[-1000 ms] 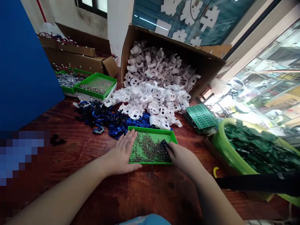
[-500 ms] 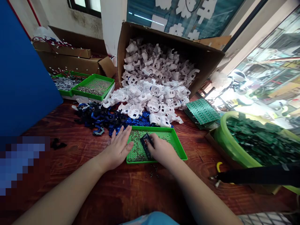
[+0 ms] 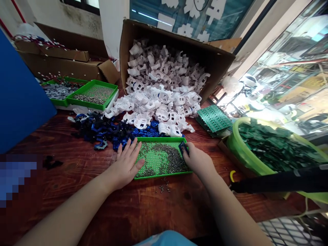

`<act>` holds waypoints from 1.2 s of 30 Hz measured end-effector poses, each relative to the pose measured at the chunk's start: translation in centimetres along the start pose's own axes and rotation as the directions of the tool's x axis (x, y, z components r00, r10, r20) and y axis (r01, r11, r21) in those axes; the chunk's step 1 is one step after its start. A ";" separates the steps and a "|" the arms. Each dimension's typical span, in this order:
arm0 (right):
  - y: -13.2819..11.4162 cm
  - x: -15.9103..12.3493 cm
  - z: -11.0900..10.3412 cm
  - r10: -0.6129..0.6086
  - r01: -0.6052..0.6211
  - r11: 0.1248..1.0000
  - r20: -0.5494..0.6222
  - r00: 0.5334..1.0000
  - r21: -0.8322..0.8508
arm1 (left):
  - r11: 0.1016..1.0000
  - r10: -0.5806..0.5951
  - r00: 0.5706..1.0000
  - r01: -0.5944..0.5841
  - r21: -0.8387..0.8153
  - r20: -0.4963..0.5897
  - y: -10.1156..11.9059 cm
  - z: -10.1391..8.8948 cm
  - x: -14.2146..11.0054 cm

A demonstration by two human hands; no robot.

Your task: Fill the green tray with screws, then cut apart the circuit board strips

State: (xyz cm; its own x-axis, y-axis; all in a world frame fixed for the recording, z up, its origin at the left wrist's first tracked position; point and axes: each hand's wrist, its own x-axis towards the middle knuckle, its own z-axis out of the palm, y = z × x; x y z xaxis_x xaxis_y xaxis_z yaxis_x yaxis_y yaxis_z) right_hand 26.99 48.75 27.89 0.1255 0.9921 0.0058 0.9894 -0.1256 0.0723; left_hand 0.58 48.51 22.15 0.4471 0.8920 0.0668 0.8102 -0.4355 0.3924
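A green tray (image 3: 160,139) with a grid of small holes lies on the wooden table in front of me. Small metal screws (image 3: 176,160) are heaped in its right half, and more are scattered along the left side. My left hand (image 3: 126,164) rests against the tray's left edge, fingers spread, holding nothing. At the right end, my right hand (image 3: 200,160) pinches a dark card (image 3: 182,148), which stands tilted beside the heap. A few loose screws (image 3: 162,188) lie on the table just in front of the tray.
Behind the tray are blue and black plastic parts (image 3: 102,131) and white plastic shells (image 3: 164,97) spilling from a cardboard box (image 3: 217,58). Another green tray (image 3: 93,95) stands back left. To the right are stacked green sheets (image 3: 214,119) and a yellow-green tub (image 3: 232,141).
My right hand has moved the card from the tray's middle to its right end, and screws now lie heaped there. My left hand stays at the left edge. The view has shifted slightly.
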 end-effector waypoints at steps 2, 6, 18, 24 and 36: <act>-0.6 -0.5 0.2 -0.072 0.073 0.996 0.014 0.997 -0.047 | 1.000 0.008 1.000 -0.008 0.002 -0.001 0.0 0.1 0.0; -2.1 -1.6 0.1 -0.181 0.181 0.982 0.017 0.983 -0.050 | 1.000 0.032 0.999 -0.032 -0.001 -0.006 0.0 0.3 0.0; -7.2 -2.1 -0.3 -0.410 0.422 0.876 -0.102 0.906 0.235 | 0.998 0.018 1.000 -0.017 -0.059 0.011 0.5 -0.2 0.0; -5.9 -1.1 0.6 -0.291 0.286 0.920 -0.023 0.956 0.267 | 0.999 0.012 1.000 -0.010 -0.049 0.027 0.4 -0.2 0.0; 0.3 0.9 0.2 0.001 0.002 0.996 -0.038 0.999 0.085 | 0.999 0.014 1.000 -0.013 -0.031 0.028 0.2 0.0 0.0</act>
State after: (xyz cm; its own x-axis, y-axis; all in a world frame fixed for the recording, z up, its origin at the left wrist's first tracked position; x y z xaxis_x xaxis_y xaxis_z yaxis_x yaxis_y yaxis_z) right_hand 27.40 49.61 27.68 0.1238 0.9914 0.0433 0.9923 -0.1234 -0.0125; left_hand 0.77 48.41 22.28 0.4691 0.8819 0.0467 0.7919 -0.4435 0.4197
